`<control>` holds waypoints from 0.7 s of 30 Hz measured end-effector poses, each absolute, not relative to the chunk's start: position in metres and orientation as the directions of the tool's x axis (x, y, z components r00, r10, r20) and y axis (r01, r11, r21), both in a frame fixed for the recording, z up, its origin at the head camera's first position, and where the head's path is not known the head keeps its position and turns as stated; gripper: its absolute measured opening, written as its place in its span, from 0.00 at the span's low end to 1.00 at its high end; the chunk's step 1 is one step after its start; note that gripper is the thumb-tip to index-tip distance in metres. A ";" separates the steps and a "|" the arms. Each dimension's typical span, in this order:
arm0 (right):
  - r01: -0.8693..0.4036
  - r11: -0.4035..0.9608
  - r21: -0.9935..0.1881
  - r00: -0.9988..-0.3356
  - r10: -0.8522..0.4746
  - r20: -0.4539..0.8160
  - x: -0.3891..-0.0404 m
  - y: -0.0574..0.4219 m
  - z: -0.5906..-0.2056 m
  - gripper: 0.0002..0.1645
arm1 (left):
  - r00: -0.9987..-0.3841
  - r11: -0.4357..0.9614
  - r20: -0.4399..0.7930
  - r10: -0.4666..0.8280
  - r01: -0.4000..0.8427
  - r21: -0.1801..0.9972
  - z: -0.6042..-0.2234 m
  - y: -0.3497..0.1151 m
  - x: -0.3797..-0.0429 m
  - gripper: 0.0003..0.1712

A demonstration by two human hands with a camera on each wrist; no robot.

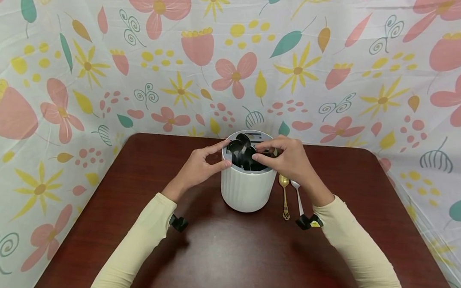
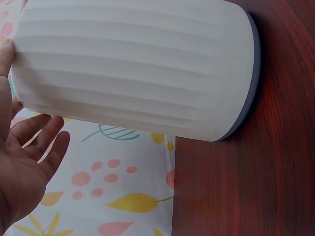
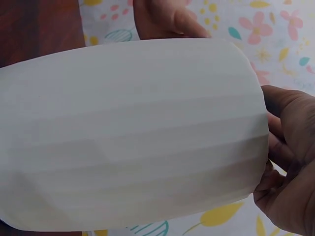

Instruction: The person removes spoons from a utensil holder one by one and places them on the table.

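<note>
A white ribbed container stands upright on the table, its grey-lined mouth holding several black round-headed utensils that look like spoons. My left hand touches the container's left rim with thumb and forefinger stretched out; its other fingers lie loosely beside the wall in the left wrist view. At the right side of the mouth, my right hand pinches a black spoon between thumb and fingers. The container wall hides that grip in the right wrist view. Utensil handles are hidden inside.
A gold spoon and a silver spoon lie right of the container on the dark wooden table. A floral cloth hangs behind the table and along its sides.
</note>
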State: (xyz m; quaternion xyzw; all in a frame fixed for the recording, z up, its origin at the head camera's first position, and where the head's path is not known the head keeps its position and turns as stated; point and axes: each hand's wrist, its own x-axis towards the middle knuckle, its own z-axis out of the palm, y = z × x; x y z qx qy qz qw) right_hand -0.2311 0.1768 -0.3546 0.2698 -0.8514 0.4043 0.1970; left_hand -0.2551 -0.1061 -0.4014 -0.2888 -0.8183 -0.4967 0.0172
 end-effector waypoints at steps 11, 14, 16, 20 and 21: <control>-0.574 0.539 -0.617 -0.810 -0.261 0.526 -0.230 0.174 -0.356 0.07 | -0.835 0.343 0.307 0.456 0.483 0.805 -0.401 -0.106 -0.254 0.35; -0.567 0.545 -0.618 -0.814 -0.253 0.523 -0.230 0.175 -0.357 0.06 | -0.834 0.344 0.310 0.456 0.487 0.803 -0.401 -0.106 -0.254 0.35; -0.566 0.546 -0.618 -0.813 -0.249 0.526 -0.229 0.175 -0.358 0.05 | -0.832 0.343 0.312 0.458 0.489 0.802 -0.401 -0.105 -0.254 0.35; -0.567 0.545 -0.618 -0.811 -0.238 0.534 -0.228 0.174 -0.358 0.05 | -0.830 0.340 0.313 0.462 0.492 0.802 -0.402 -0.105 -0.255 0.36; -0.566 0.545 -0.619 -0.811 -0.234 0.536 -0.228 0.174 -0.358 0.05 | -0.830 0.339 0.313 0.462 0.492 0.802 -0.402 -0.105 -0.255 0.36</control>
